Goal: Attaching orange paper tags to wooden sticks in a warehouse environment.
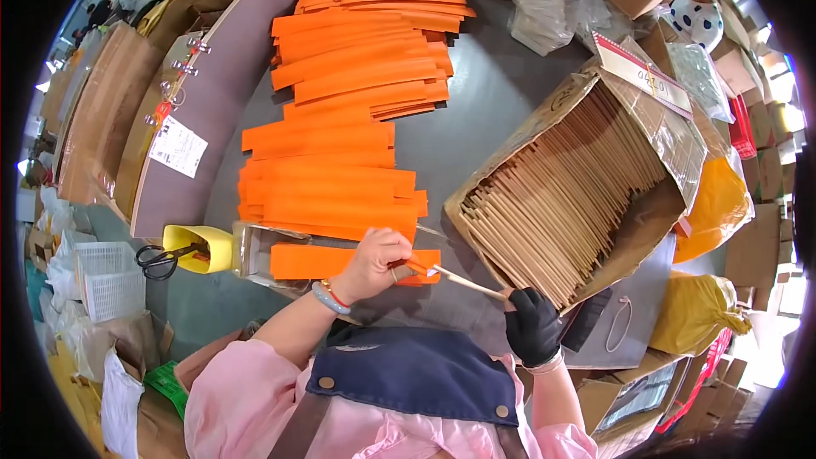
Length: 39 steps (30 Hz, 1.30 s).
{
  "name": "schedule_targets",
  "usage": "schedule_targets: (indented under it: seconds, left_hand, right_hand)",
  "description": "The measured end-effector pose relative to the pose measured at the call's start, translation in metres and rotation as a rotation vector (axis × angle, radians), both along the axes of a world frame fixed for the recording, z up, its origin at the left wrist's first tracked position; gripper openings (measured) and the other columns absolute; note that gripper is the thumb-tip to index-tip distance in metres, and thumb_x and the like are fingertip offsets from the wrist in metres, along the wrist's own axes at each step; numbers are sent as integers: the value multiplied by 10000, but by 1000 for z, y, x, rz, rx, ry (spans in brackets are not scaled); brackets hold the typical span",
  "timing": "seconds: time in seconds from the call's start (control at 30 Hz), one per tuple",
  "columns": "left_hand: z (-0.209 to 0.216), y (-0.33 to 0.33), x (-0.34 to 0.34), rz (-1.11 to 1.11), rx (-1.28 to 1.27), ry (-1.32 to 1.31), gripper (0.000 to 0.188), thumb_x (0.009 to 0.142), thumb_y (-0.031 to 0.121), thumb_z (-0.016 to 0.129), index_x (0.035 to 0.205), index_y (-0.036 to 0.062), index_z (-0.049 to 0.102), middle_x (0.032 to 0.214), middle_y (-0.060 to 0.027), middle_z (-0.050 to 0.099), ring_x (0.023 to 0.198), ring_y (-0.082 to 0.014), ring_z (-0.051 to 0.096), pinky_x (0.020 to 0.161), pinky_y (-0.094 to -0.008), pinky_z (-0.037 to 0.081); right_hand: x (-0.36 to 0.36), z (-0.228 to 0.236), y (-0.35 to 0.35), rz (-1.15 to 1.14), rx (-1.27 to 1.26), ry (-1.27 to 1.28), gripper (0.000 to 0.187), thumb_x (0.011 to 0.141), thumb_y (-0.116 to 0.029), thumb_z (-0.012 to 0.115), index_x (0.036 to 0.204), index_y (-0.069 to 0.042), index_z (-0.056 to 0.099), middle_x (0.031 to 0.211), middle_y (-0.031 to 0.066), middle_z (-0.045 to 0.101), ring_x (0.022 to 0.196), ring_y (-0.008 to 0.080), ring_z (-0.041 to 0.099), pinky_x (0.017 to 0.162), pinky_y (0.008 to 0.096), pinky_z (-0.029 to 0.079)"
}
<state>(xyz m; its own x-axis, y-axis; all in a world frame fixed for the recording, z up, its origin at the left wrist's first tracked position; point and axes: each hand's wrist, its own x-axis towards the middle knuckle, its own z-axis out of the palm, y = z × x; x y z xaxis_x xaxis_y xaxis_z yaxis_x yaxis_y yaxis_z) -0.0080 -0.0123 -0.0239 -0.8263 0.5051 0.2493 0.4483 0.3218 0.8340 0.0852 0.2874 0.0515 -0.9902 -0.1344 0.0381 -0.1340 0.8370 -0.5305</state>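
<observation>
My left hand point(374, 265), bare with a bracelet and bangle at the wrist, is closed in a pinch on the end of an orange strip point(297, 262). My right hand point(531, 329), in a black fingerless glove, grips a thin wooden stick point(472, 283) by its right end. The stick's other end meets the strip at my left fingers, where a small white bit shows; the exact contact is hidden. Just beyond my left hand lie overlapping orange strips point(323, 191). To the right, an open cardboard box point(501, 161) lies tilted, packed with similar wooden sticks point(552, 195).
More orange strips point(357, 51) cover the far part of the grey table point(476, 102). A yellow holder point(208, 248) with black scissors point(160, 262) sits at the left edge, below a raised side panel point(229, 76). Clear plastic bags point(540, 4) lie at the back.
</observation>
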Motion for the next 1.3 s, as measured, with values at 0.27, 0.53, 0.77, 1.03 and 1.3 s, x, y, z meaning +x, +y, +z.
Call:
schedule_targets:
  seconds: [0.27, 0.53, 0.77, 1.03, 1.3]
  left_hand:
    - [32, 17, 0, -141, -212, 242, 193, 747, 228, 782, 890, 137, 689, 905, 5, 649, 823, -191, 607, 763, -343, 409]
    - [74, 40, -1, -92, -297, 492, 140, 765, 168, 640, 890, 139, 697, 816, 18, 626, 754, -180, 606, 705, -342, 457]
    - [53, 14, -19, 175, -344, 390, 270, 801, 239, 758, 968, 39, 687, 987, -105, 611, 920, -305, 563, 793, -387, 463]
    - [8, 11, 1, 102, -235, 138, 388, 718, 292, 855, 984, 56, 701, 938, -92, 592, 873, -266, 543, 815, -370, 445]
    - [18, 9, -1, 122, -148, 135, 301, 660, 239, 884, 780, 101, 645, 797, -19, 570, 768, -226, 527, 733, -349, 380]
  right_hand:
    - [-16, 12, -21, 115, 122, -67, 170, 849, -116, 643, 1017, -105, 665, 828, 128, 649, 737, 360, 634, 663, 463, 495]
    - [-24, 4, -37, -74, -470, 33, 573, 953, -183, 573, 1469, -6, 397, 1375, 283, 479, 1266, 465, 476, 1041, 482, 418]
    - [-41, -35, 22, -239, 163, 383, 450, 796, -177, 733, 1210, -55, 606, 1146, 154, 602, 1036, 351, 560, 874, 472, 454]
    - [-50, -44, 39, -184, 357, 299, 263, 778, -97, 687, 1035, -84, 632, 984, 95, 610, 932, 327, 566, 813, 455, 470]
    - [-41, -24, 40, -297, 186, 349, 198, 860, 6, 607, 1055, -30, 616, 926, 214, 608, 830, 416, 582, 762, 466, 488]
